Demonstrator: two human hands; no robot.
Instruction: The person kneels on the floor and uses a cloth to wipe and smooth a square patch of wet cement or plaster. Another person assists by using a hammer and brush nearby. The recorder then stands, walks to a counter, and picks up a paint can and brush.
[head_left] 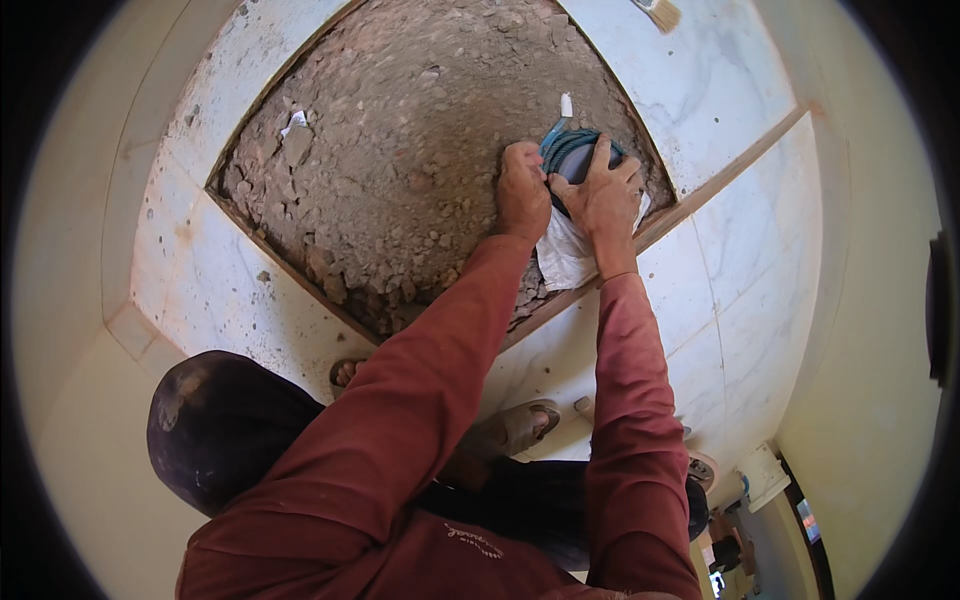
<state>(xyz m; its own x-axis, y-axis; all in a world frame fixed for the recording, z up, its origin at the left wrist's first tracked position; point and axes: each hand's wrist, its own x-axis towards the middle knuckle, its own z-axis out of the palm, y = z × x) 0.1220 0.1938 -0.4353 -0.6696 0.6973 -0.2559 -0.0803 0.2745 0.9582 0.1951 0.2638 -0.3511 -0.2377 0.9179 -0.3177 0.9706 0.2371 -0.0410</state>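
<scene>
A coil of teal cord (562,148) is wound around a grey, rounded object (574,168), whose kind I cannot make out. One end of the cord stands up with a white tip (566,105). My right hand (603,192) grips the coil from above, thumb and fingers spread around it. Beside it, my left hand (524,190) is closed with its fingertips at the coil's left edge, on the cord. Under my hands a crumpled white sheet or bag (567,252) lies against the corner of the dirt pit.
A square pit of rubble and soil (400,150) is framed by white marble tiles (690,90). A brush (660,14) lies on the far tiles. A scrap of white paper (294,122) sits in the pit at left. My sandalled foot (527,425) is near the edge.
</scene>
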